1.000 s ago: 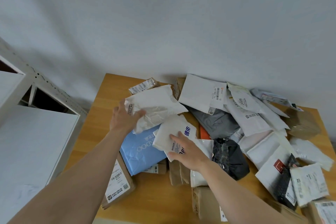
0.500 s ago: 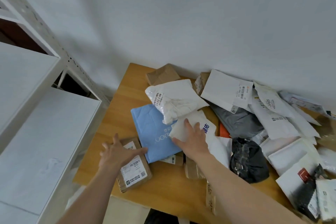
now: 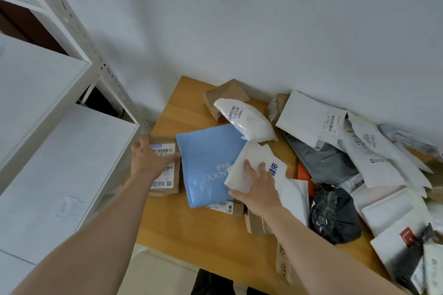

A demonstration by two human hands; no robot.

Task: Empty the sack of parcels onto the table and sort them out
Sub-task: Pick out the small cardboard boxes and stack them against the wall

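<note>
A wooden table (image 3: 191, 232) holds a heap of parcels. My left hand (image 3: 146, 159) grips a flat brown box with a white label (image 3: 167, 179) at the table's left edge. My right hand (image 3: 260, 188) presses flat, fingers spread, on a white mailer with blue characters (image 3: 254, 158). This mailer overlaps a blue padded mailer (image 3: 206, 163) lying between my hands. A white plastic bag (image 3: 247, 120) lies just behind the blue mailer. No sack is in sight.
A white metal shelf unit (image 3: 60, 141) stands close against the table's left side. Grey (image 3: 321, 158), black (image 3: 333, 213) and several white mailers (image 3: 374, 151) pile up on the right. A brown parcel (image 3: 225, 93) sits by the wall. Bare wood shows at the front left.
My left hand let go of the white plastic bag, came back to the brown labelled box and slid it left along the table edge. My right hand stayed on the white mailer.
</note>
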